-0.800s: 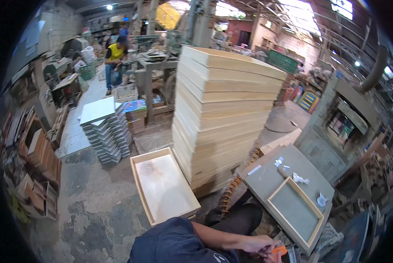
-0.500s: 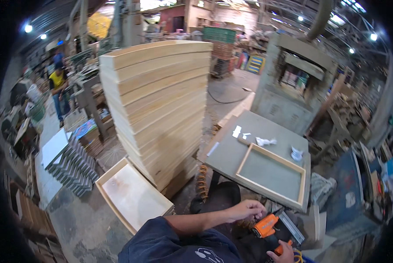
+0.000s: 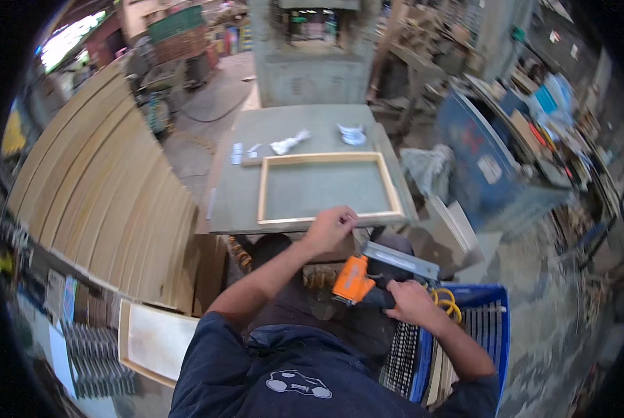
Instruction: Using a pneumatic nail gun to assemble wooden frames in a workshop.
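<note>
While the wooden frame (image 3: 322, 157) lies flat on the table (image 3: 291, 120), likely for support, its long axis runs left-right along the near edge. Our left hand (image 3: 331, 230), curled, overlaps that edge; whether it holds anything we cannot tell. Our right hand (image 3: 411, 303) grips the nail gun (image 3: 354, 281) before the table, orange end leftward, seemingly to clear it.

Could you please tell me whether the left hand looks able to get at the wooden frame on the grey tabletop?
Most likely yes: the left hand is at the near edge of the wooden frame, and nothing visible blocks the way.
</note>
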`<action>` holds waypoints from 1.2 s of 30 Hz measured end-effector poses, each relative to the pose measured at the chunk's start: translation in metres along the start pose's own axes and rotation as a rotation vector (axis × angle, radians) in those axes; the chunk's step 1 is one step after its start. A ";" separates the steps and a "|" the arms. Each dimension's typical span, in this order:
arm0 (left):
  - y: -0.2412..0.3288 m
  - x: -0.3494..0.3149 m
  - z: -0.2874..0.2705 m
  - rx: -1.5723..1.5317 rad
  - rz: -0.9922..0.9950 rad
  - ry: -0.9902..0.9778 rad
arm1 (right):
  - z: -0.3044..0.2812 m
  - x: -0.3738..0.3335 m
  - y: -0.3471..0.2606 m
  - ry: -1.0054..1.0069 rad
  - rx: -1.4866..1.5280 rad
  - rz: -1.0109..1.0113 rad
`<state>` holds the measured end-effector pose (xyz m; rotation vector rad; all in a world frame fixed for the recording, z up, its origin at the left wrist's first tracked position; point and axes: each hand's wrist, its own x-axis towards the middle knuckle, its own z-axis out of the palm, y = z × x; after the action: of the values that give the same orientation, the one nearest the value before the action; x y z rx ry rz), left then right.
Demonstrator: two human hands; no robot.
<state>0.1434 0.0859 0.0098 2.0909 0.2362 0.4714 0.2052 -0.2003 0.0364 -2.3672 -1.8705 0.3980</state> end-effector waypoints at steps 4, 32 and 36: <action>0.001 0.027 0.017 0.234 0.125 0.008 | 0.000 -0.005 0.009 -0.081 -0.024 -0.010; -0.031 0.092 0.107 0.433 0.456 -0.071 | -0.030 -0.010 0.161 0.277 -0.459 -0.137; -0.028 0.092 0.105 0.449 0.409 -0.079 | -0.013 -0.008 0.167 0.220 -0.363 -0.062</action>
<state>0.2713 0.0515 -0.0422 2.6066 -0.1541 0.6177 0.3643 -0.2474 0.0101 -2.4309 -2.0441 -0.2202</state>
